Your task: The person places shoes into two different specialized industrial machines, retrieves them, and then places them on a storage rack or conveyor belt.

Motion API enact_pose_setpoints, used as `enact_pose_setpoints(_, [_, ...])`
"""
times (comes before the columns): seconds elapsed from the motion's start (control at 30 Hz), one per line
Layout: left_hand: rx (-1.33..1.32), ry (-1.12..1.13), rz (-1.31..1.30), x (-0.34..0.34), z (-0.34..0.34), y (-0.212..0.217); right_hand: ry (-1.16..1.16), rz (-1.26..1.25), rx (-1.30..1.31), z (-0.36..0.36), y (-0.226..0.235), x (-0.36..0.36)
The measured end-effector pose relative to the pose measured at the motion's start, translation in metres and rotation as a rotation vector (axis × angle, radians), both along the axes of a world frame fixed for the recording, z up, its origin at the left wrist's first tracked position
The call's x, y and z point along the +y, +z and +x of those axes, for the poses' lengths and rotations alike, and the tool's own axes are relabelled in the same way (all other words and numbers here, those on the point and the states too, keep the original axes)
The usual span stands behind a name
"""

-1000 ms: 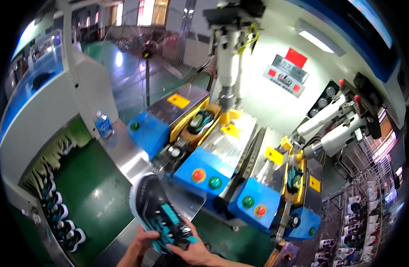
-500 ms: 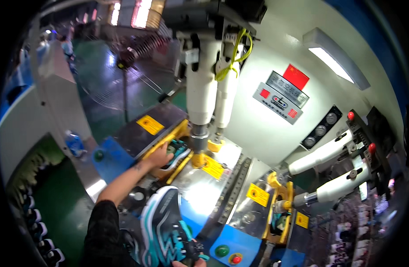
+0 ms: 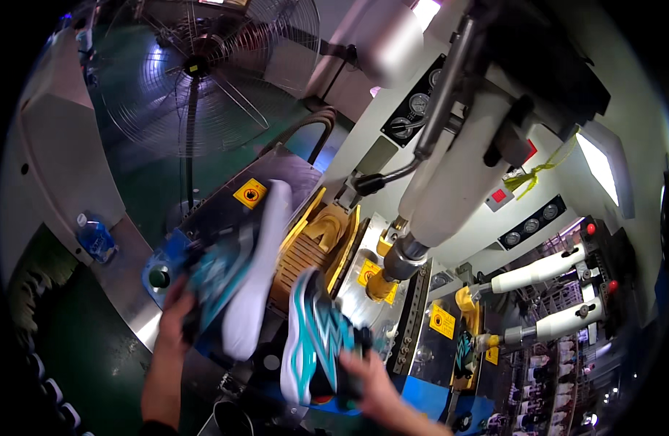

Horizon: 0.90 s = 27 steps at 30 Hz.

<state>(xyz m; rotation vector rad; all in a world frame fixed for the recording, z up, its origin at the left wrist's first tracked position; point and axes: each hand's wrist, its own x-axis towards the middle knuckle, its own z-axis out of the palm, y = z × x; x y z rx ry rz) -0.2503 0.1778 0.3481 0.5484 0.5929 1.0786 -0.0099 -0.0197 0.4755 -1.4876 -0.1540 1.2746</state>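
Note:
My left hand (image 3: 176, 316) is closed on a black and teal sports shoe (image 3: 222, 280), tipped so its white sole (image 3: 260, 272) faces right; motion blurs it. In my right hand (image 3: 374, 381) is a second sports shoe (image 3: 321, 338), teal and black with a white sole, held toe up by its collar end. Just beyond both shoes lies the press's yellow-brown ridged cradle (image 3: 305, 265), its bed exposed between two side pads. The white press arm (image 3: 458, 171) with a yellow-tipped foot (image 3: 382, 285) leans to the right of the cradle.
Further right, a second press station (image 3: 549, 280) holds a shoe (image 3: 463, 352) under its arms. A green button (image 3: 158, 277) sits on the blue panel at the left, near a water bottle (image 3: 96, 236). A large caged fan (image 3: 196, 69) stands behind. Racks of shoes (image 3: 542, 385) line the lower right.
My left hand has pulled its shoe out of the cradle and moved left with it. The press arm has swung up and back. My right hand has raised its shoe; the view has shifted.

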Motion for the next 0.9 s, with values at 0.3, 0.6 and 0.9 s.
enact_pose_setpoints(0.3, [0.240, 0.532, -0.262, -0.165, -0.214, -0.072, -0.263, -0.150, -1.729, 0.072, -0.191, 0.217])
enact_pose_setpoints(0.6, [0.707, 0.567, -0.043, -0.243, -0.171, -0.077, -0.040, -0.214, -1.266, 0.064, -0.142, 0.220])
enact_pose_setpoints(0.9, [0.037, 0.409, 0.014, -0.235, -0.119, 0.013, 0.684, 0.414, -1.848, 0.014, -0.046, -0.011])
